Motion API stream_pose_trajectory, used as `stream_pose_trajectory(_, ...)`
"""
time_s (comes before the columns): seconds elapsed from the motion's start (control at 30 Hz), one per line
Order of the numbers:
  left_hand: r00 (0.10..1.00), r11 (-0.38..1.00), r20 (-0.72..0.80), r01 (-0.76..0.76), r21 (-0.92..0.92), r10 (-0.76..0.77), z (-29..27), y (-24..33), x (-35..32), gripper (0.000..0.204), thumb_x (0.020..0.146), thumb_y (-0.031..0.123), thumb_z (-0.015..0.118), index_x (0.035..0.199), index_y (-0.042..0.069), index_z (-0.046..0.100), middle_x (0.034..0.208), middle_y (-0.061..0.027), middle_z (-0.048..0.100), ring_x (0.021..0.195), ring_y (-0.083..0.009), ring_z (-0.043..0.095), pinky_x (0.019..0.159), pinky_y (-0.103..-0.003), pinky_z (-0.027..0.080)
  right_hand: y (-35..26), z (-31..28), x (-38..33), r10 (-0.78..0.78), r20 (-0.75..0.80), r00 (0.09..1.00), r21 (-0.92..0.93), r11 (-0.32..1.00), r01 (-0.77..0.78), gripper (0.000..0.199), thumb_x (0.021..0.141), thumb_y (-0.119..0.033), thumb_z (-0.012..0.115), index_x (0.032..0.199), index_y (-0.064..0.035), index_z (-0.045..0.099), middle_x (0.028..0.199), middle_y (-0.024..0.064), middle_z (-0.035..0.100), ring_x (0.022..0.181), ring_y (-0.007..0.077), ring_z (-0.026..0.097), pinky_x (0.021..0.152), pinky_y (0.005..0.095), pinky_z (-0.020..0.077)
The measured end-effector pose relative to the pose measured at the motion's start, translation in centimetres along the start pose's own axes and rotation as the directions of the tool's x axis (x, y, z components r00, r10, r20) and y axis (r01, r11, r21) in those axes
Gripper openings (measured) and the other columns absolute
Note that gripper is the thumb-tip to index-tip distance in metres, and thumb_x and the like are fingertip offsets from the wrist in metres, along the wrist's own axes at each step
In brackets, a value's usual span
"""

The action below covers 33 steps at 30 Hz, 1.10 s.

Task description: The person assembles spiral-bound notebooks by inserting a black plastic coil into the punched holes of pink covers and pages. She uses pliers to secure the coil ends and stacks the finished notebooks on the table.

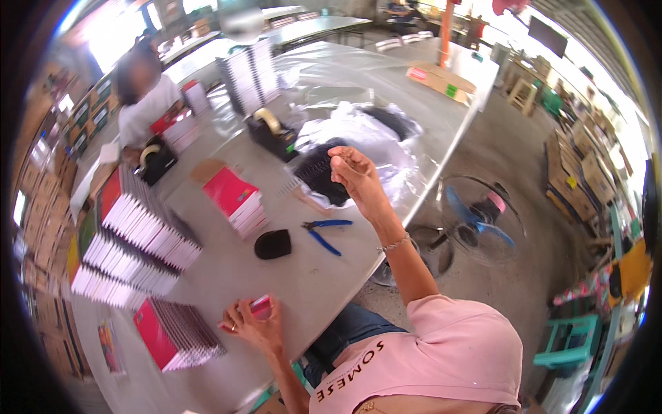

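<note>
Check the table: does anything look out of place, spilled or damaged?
Nothing looks spilled or damaged. The one messy spot is the crumpled plastic around the black coils, untidier than the notebook stacks; the blue-handled pliers also lie splayed open.

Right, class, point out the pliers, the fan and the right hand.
Pliers (332, 223), head view: upper blue handle.
Fan (493, 233), head view: lower blue blade.
Right hand (360, 182), head view: middle of the hand.
</note>
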<state>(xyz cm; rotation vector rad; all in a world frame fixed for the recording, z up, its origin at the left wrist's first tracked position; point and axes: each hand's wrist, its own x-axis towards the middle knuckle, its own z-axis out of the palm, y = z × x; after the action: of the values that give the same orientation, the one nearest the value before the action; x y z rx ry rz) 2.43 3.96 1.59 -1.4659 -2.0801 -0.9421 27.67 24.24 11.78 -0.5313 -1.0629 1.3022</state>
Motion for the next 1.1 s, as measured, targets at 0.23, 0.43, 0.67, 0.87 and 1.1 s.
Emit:
stream_pose_trajectory(0.23, 0.997, 0.995, 0.070, 0.049, -0.088, -0.043, -0.6, 0.1, 0.7, 0.038, 0.063, 0.036, 0.086, 0.087, 0.015, 0.066, 0.097, -0.0040, 0.058, 0.103, -0.0293, 0.050, 0.100, -0.051, 0.030, 2.1, 6.5, -5.7, 0.346, 0.533, 0.772, -0.488, 0.871, -0.054, 0.012, 0.098, -0.012, 0.059, 0.107, -0.0049, 0.061, 0.093, 0.0024, 0.061, 0.091, 0.0091, 0.060, 0.081, 0.0269, 0.0441)
stream_pose_trajectory(0.43, 0.996, 0.989, 0.072, 0.060, -0.135, -0.051, -0.8, -0.4, 0.9, 0.035, 0.063, 0.036, 0.086, 0.085, 0.017, 0.067, 0.095, -0.0015, 0.057, 0.101, -0.0265, 0.049, 0.100, -0.049, 0.029, 7.1, 8.6, -10.5, 0.161, 0.674, 0.721, -0.633, 0.629, 0.452, 0.019, 0.093, -0.011, 0.061, 0.110, -0.0086, 0.055, 0.096, 0.0083, 0.067, 0.093, 0.0288, 0.064, 0.090, 0.0404, 0.0384)
stream_pose_trajectory(0.67, 0.996, 0.983, 0.087, 0.035, -0.182, -0.019, -1.1, -0.3, 1.0, 0.034, 0.064, 0.040, 0.086, 0.084, 0.017, 0.070, 0.094, -0.0008, 0.058, 0.100, -0.0244, 0.049, 0.100, -0.049, 0.028, 7.4, 8.3, -10.9, 0.152, 0.685, 0.712, -0.628, 0.620, 0.471, 0.014, 0.094, -0.009, 0.059, 0.108, -0.0092, 0.061, 0.096, 0.0078, 0.067, 0.095, 0.0277, 0.062, 0.092, 0.0411, 0.0365)
stream_pose_trajectory(0.87, 0.993, 0.983, 0.114, 0.012, -0.185, 0.009, -1.1, -0.8, 0.9, 0.039, 0.066, 0.050, 0.082, 0.086, 0.018, 0.072, 0.095, -0.0006, 0.058, 0.100, -0.0246, 0.049, 0.100, -0.050, 0.027, 7.4, 8.2, -10.9, 0.148, 0.695, 0.704, -0.618, 0.624, 0.479, 0.018, 0.093, -0.007, 0.058, 0.110, -0.0098, 0.062, 0.099, 0.0076, 0.066, 0.100, 0.0265, 0.060, 0.095, 0.0416, 0.0346)
stream_pose_trajectory(1.1, 0.992, 0.978, 0.122, -0.006, -0.207, 0.032, -1.2, -1.3, 0.9, 0.037, 0.069, 0.048, 0.081, 0.089, 0.019, 0.072, 0.095, -0.0008, 0.057, 0.101, -0.0249, 0.049, 0.099, -0.050, 0.026, 7.6, 7.8, -11.5, 0.211, 0.667, 0.715, -0.658, 0.617, 0.432, 0.017, 0.095, -0.010, 0.059, 0.110, -0.0093, 0.067, 0.101, 0.0071, 0.067, 0.107, 0.0242, 0.058, 0.099, 0.0389, 0.0352)
